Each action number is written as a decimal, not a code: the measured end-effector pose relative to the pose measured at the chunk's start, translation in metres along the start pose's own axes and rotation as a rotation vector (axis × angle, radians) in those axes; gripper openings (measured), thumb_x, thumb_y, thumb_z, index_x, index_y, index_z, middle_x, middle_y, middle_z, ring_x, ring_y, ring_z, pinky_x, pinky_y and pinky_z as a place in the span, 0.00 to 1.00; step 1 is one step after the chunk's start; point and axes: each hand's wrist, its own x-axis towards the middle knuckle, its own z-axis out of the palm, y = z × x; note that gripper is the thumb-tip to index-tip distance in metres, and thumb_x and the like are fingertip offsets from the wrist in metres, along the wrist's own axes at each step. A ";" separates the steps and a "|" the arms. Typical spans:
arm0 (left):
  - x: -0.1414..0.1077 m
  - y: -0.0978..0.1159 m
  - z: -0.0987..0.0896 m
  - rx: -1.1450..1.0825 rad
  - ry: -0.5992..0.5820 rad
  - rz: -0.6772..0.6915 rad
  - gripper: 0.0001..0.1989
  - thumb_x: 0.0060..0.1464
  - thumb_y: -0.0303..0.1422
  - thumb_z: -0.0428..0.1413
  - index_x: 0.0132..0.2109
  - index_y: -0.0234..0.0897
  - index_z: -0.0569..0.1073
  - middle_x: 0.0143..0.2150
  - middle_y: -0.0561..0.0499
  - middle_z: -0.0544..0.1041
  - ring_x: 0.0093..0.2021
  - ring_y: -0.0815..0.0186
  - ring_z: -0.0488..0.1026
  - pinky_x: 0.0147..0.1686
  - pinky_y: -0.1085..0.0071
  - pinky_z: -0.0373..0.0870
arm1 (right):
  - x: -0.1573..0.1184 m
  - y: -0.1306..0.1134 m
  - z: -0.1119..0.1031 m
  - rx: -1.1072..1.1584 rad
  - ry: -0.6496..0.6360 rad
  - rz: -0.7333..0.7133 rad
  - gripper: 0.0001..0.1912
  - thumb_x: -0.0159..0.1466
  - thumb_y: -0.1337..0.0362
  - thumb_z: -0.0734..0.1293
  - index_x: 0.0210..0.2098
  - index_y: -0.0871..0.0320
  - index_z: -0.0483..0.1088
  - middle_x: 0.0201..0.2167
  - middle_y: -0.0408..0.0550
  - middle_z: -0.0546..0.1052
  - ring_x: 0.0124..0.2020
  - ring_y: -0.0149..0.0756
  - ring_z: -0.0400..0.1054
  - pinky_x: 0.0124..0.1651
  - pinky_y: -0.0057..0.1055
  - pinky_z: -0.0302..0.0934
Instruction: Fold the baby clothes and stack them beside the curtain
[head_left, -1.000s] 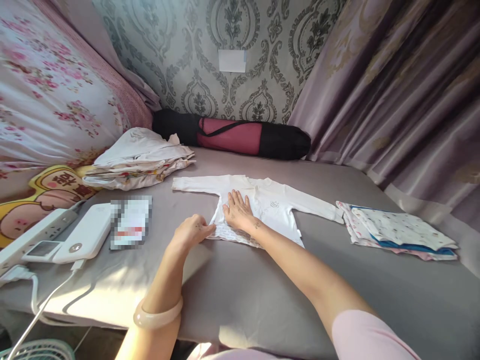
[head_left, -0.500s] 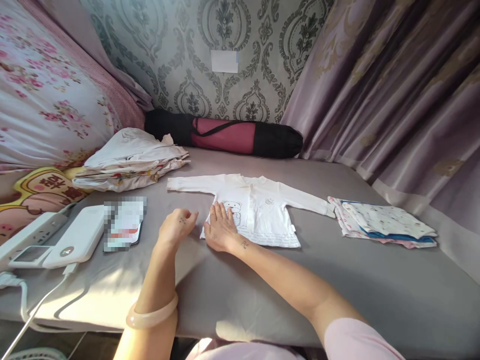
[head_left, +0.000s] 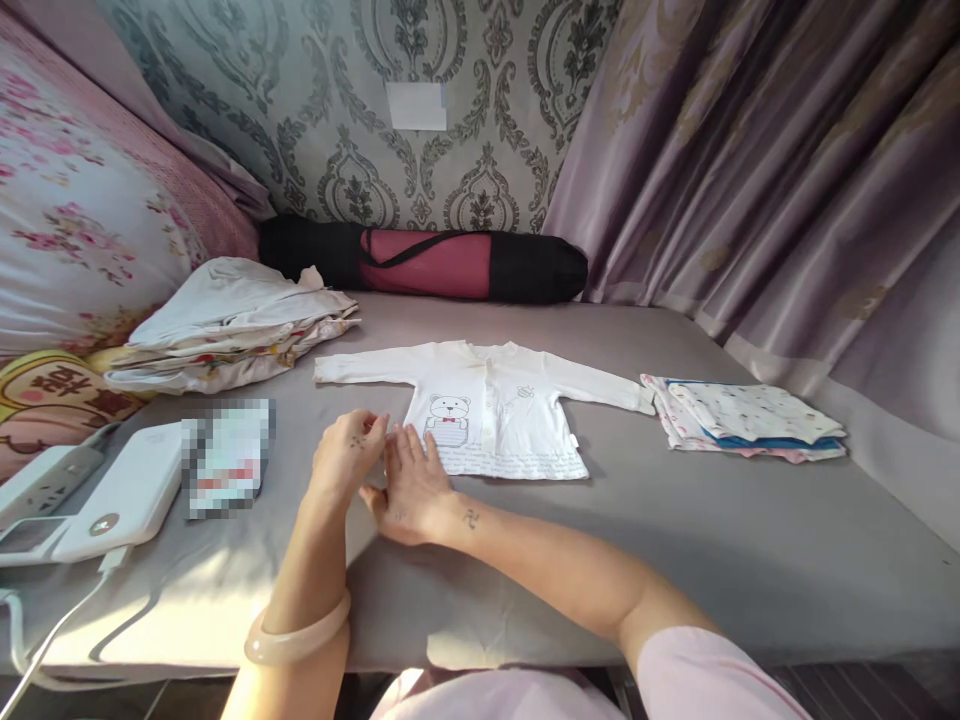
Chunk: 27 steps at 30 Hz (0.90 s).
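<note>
A small white long-sleeved baby shirt (head_left: 525, 430) lies flat on the grey bed sheet, its sleeves spread to both sides. It has a bear print, a buttoned front and rows of small lettering along the hem. My right hand (head_left: 412, 490) lies flat with fingers stretched, the fingertips at the shirt's lower left corner. Just left of it is my left hand (head_left: 349, 452), fingers curled and closed beside the right fingers. Whether anything is between those left fingers is hidden.
Folded patterned clothes (head_left: 750, 415) lie at right, by the shirt's sleeve. A pile of pale clothes (head_left: 225, 320) sits at back left. A white power bank (head_left: 124, 495), power strip (head_left: 49, 480) and blurred phone (head_left: 231, 460) are at left. A black-and-maroon bag (head_left: 427, 264) lies along the wall.
My right hand has slid down and left, off the bear print to the hem corner. My left hand has come closer to it. The view has shifted slightly.
</note>
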 end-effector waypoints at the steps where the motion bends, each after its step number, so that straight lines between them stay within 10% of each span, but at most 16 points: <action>1: 0.000 0.000 0.000 -0.005 0.022 0.004 0.20 0.56 0.46 0.45 0.36 0.38 0.76 0.34 0.45 0.79 0.36 0.58 0.74 0.31 0.69 0.63 | -0.008 -0.006 0.000 0.010 -0.015 -0.034 0.41 0.68 0.49 0.53 0.67 0.78 0.42 0.69 0.69 0.40 0.70 0.56 0.27 0.69 0.54 0.28; 7: -0.005 0.007 0.001 -0.056 0.085 0.104 0.17 0.58 0.44 0.46 0.37 0.39 0.74 0.33 0.48 0.78 0.34 0.62 0.73 0.32 0.72 0.62 | -0.048 -0.001 -0.031 0.104 -0.118 -0.478 0.22 0.69 0.57 0.55 0.57 0.60 0.65 0.62 0.54 0.65 0.65 0.42 0.53 0.65 0.39 0.49; 10: -0.007 0.013 0.006 -0.100 0.091 0.269 0.15 0.59 0.41 0.45 0.38 0.39 0.74 0.33 0.49 0.77 0.34 0.64 0.72 0.34 0.73 0.64 | -0.048 0.029 -0.053 0.135 -0.023 -0.373 0.20 0.72 0.62 0.50 0.52 0.54 0.69 0.52 0.47 0.75 0.56 0.36 0.66 0.59 0.35 0.57; 17: -0.003 0.005 0.039 -0.039 -0.106 0.787 0.19 0.61 0.32 0.44 0.56 0.38 0.69 0.56 0.42 0.73 0.56 0.59 0.68 0.56 0.62 0.64 | -0.033 0.093 -0.050 -0.111 0.053 -0.171 0.31 0.71 0.55 0.51 0.67 0.68 0.51 0.69 0.59 0.51 0.70 0.45 0.41 0.70 0.47 0.35; 27: 0.006 -0.016 0.042 0.039 -0.231 0.734 0.23 0.59 0.29 0.45 0.61 0.38 0.65 0.65 0.42 0.63 0.63 0.61 0.62 0.61 0.60 0.60 | -0.045 0.088 -0.052 -0.048 -0.056 -0.326 0.28 0.71 0.58 0.52 0.67 0.62 0.50 0.70 0.54 0.49 0.70 0.39 0.37 0.70 0.48 0.23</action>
